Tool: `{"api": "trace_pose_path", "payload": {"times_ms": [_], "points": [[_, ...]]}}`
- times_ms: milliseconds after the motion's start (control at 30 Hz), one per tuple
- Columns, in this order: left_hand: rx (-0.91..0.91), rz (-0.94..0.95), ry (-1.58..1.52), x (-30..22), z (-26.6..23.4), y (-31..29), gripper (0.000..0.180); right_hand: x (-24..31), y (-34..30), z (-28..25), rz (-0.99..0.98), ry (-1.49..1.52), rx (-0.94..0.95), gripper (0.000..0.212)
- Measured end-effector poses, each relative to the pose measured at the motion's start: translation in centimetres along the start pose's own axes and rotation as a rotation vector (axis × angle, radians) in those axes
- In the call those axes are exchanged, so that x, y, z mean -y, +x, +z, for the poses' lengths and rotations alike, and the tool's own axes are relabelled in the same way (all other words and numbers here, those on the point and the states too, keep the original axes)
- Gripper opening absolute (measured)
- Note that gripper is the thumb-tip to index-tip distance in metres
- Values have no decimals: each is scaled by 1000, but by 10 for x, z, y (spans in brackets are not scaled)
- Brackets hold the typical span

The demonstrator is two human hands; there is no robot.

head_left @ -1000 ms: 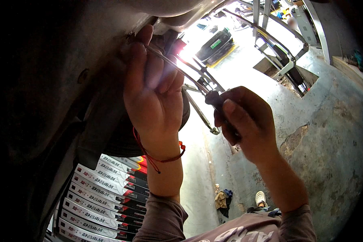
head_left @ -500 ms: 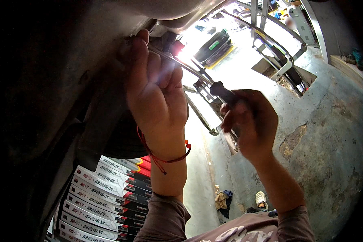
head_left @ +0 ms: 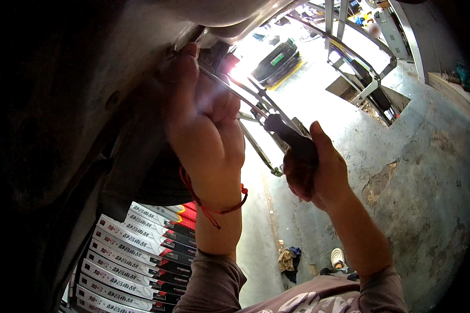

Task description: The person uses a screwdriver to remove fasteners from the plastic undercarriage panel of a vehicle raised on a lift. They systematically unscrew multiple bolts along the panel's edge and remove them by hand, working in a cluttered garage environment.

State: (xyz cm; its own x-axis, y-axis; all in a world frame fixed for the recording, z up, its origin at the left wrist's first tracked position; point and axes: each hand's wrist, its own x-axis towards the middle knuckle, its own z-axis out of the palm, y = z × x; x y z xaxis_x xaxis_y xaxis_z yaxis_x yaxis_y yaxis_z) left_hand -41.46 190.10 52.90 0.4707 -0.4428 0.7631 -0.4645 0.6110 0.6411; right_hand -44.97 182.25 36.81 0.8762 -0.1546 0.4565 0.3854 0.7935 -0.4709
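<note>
My right hand (head_left: 318, 169) is wrapped round the black handle of a screwdriver (head_left: 292, 138). From the handle, its thin metal shaft slants up and left to the fingers of my left hand (head_left: 206, 125). That hand is raised with its fingers curled, against the dark underside of a vehicle's body panel (head_left: 141, 57). The driver's tip is hidden at the fingertips, and what the left fingers pinch there cannot be made out. A red cord bracelet (head_left: 214, 209) circles my left wrist.
Below left stands a stack of long white, black and red boxes (head_left: 125, 266). A metal lift frame (head_left: 371, 68) rises at the upper right beside a square floor pit (head_left: 344, 86). A dark car (head_left: 277, 60) is at the back. Crumpled cloth (head_left: 289, 260) lies on the worn concrete floor.
The screwdriver handle has shifted slightly down and left. My right hand has turned about it, so the thumb now points up. My left hand has moved only slightly.
</note>
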Motion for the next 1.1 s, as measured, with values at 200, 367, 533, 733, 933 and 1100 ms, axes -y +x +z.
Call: {"api": "trace_pose_path", "payload": {"times_ms": [200, 367, 533, 733, 933, 1100], "points": [[49, -13, 83, 4, -5, -3, 28, -1, 0, 8, -248, -92, -40, 54], [53, -23, 45, 0, -3, -1, 29, -13, -6, 15, -571, -368, -156, 49], [-35, -19, 55, 1, -3, 1, 26, 2, -3, -1, 33, 27, 107, 69], [-49, -15, 16, 2, 3, 0, 20, -21, 6, -1, -736, -352, -102, 50], [-73, 21, 29, 2, 0, 0, 15, -6, -6, 12, -208, -21, -24, 44], [-121, 30, 60, 1, 10, 0, 14, -8, -5, 3, -580, -801, -176, 23]]}}
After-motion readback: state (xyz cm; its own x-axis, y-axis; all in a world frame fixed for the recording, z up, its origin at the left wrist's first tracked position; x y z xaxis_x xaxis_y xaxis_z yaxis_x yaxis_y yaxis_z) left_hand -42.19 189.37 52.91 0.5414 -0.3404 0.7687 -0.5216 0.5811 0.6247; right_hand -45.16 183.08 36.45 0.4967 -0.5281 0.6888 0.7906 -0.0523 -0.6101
